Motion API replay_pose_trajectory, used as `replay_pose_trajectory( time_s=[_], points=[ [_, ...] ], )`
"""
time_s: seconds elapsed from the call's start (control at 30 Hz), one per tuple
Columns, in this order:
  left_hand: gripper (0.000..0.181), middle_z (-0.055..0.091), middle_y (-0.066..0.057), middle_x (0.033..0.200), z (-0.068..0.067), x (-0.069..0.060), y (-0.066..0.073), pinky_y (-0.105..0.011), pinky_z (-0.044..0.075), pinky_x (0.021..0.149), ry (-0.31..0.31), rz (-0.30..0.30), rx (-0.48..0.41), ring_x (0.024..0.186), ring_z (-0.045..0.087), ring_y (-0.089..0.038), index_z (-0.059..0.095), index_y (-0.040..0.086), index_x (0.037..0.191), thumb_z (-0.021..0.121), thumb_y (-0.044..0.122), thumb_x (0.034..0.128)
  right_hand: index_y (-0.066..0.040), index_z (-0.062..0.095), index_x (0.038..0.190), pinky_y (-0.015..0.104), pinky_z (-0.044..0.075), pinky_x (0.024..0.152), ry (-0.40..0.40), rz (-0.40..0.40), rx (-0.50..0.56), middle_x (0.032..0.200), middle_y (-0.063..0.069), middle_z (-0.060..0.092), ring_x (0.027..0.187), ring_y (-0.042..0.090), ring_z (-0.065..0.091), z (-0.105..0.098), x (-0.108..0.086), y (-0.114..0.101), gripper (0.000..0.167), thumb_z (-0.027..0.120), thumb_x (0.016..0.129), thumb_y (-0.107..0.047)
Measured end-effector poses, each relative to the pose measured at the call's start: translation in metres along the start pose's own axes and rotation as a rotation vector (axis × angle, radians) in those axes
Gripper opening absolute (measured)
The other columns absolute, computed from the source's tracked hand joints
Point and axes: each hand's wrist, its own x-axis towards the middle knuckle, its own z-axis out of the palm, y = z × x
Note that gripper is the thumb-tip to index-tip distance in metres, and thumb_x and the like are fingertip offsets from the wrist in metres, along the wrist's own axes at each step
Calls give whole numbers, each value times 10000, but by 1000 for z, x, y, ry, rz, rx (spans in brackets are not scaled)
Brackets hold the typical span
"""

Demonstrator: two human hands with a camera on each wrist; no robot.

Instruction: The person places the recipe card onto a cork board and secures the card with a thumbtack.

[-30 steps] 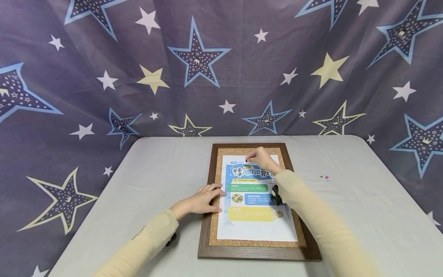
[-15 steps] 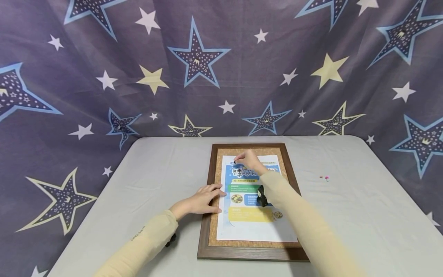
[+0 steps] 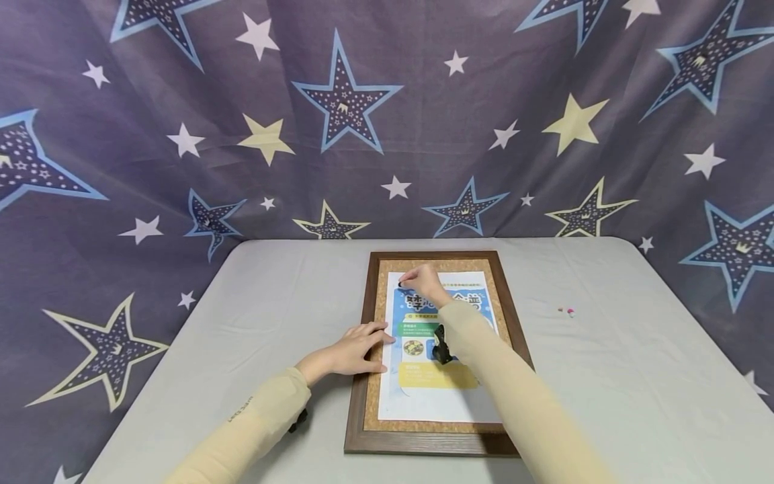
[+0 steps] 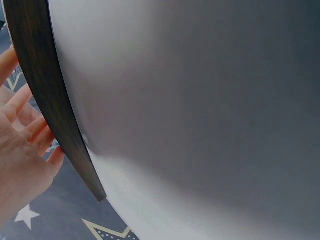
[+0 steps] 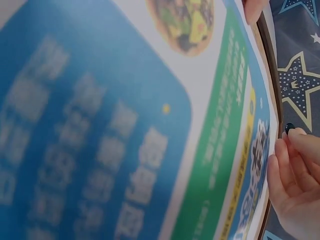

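Observation:
A printed poster (image 3: 423, 403) lies on a cork board with a dark wood frame (image 3: 423, 442). Near the poster's upper left corner, my right hand (image 3: 425, 282) pinches a small black pin (image 3: 400, 284); the right wrist view shows the black pin (image 5: 289, 128) between thumb and fingers of that hand (image 5: 297, 180). My left hand (image 3: 351, 349) rests across the frame's left side, fingers spread, fingertips on the poster's left edge. In the left wrist view the left hand (image 4: 25, 155) lies against the frame (image 4: 55, 100). Whether the pin touches the paper I cannot tell.
Two small items, a brownish one (image 3: 560, 309) and a pink one (image 3: 570, 312), lie on the grey-white table (image 3: 635, 376) to the right of the frame. Behind the table hangs a dark curtain (image 3: 423, 134) with stars.
My right hand has moved left along the poster's top, carrying the black pin from near the middle toward the upper left corner. The left hand has stayed in place.

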Motion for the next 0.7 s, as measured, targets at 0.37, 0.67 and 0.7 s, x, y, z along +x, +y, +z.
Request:
replay_pose_trajectory(
  time_s=[0.37, 0.67, 0.7],
  points=[
    [484, 264, -163, 1395, -1, -1, 2, -533, 184, 994, 3, 13, 9, 1275, 227, -355, 469, 122, 1243, 602, 328, 826, -199, 712, 677, 223, 474, 595, 86, -40, -45, 699, -51, 661, 651, 80, 594, 31, 31, 46, 81, 720, 731, -139],
    [489, 279, -168, 1384, 0, -1, 0, -533, 188, 993, 9, 20, 19, 1264, 247, -356, 469, 122, 1240, 603, 337, 822, -164, 723, 693, 225, 454, 624, 99, -49, -97, 723, -24, 675, 689, 113, 594, 33, 17, 21, 57, 717, 731, -122],
    [490, 279, -167, 1384, 0, -1, 0, -532, 188, 993, 10, 20, 19, 1264, 248, -356, 469, 123, 1241, 602, 338, 822, -164, 724, 697, 240, 456, 643, 104, -30, -108, 736, -20, 676, 709, 122, 596, 35, 19, 23, 56, 714, 735, -123]
  ],
)
